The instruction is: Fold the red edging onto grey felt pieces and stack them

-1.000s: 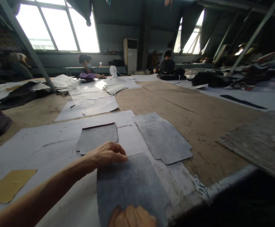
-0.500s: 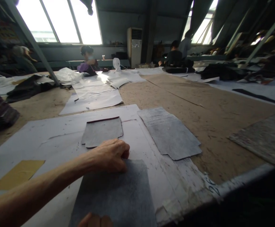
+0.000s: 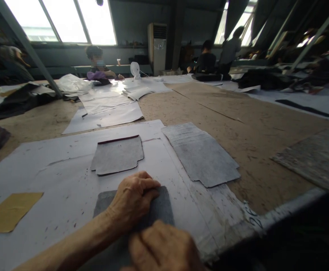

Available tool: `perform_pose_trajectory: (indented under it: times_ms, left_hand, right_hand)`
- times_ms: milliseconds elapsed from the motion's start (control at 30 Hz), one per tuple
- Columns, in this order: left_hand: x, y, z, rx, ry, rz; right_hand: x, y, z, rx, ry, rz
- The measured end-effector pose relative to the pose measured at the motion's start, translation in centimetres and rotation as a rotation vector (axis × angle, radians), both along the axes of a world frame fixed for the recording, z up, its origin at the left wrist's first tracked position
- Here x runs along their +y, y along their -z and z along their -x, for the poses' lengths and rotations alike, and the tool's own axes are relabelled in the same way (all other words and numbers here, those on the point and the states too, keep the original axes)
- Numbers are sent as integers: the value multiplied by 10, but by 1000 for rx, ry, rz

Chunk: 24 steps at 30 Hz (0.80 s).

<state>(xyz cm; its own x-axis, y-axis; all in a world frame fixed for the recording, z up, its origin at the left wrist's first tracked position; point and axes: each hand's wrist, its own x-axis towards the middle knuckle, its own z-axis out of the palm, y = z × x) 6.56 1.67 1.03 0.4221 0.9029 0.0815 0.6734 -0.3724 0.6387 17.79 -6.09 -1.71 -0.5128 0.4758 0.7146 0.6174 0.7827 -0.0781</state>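
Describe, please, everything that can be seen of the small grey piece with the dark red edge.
The small grey piece is thin and matt, faintly mottled, perhaps leather or fabric. A narrow dark red strip runs along its far edge, and both near corners are notched. It lies nearly flat on the white paper, just beyond the left hand; neither hand seems to touch it.

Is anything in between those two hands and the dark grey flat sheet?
Nothing visible is in the way: the left hand rests directly on the dark grey flat sheet. The right hand is over it too, but blurred, so I can't tell whether it touches.
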Motion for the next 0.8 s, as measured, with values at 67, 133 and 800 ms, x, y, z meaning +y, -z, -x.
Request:
perform_pose_trajectory:
  times_ms: [67, 133, 800]
  left_hand:
    - [-3, 5, 2, -22, 28, -125]
    - [-5, 9, 3, -12, 53, -225]
    - [-7, 12, 16, 197, 410, -669]
  right_hand:
    - [9, -8, -28, 72, 128, 38]
    - [16, -13, -51, 28, 215, 71]
    - [25, -12, -70, -125, 197, 216]
